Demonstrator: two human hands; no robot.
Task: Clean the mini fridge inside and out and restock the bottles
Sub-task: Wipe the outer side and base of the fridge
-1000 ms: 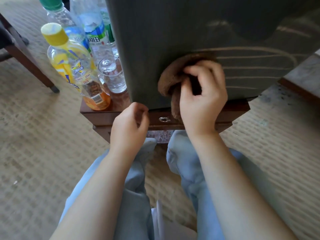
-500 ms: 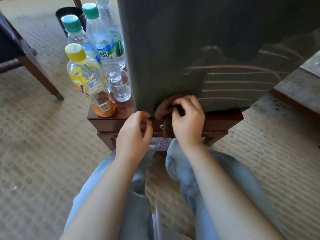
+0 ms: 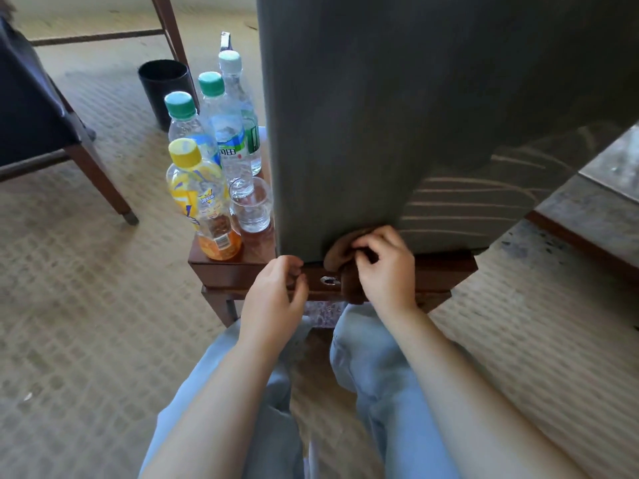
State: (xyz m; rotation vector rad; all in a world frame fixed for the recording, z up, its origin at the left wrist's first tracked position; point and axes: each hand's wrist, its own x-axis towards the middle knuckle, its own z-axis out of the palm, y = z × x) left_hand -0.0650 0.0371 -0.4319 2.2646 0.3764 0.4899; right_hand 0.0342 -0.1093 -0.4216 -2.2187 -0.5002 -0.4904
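Note:
The grey mini fridge (image 3: 363,115) stands shut on a small wooden table (image 3: 235,267). My right hand (image 3: 387,267) grips a brown cloth (image 3: 340,252) pressed against the bottom edge of the fridge front. My left hand (image 3: 276,292) hovers with curled fingers at the fridge's lower left corner and holds nothing. Left of the fridge stand a yellow-capped orange drink bottle (image 3: 200,198), three clear water bottles (image 3: 224,133) and a glass (image 3: 250,205).
A black bin (image 3: 167,88) sits on the woven floor mat behind the bottles. A dark chair (image 3: 41,126) with wooden legs stands at the left. A stone ledge (image 3: 594,202) runs at the right. My knees in light jeans are under the table front.
My right hand has wiped the cloth down the fridge front from mid-height to the bottom edge. The view has pulled back. My left hand stays at the lower left corner.

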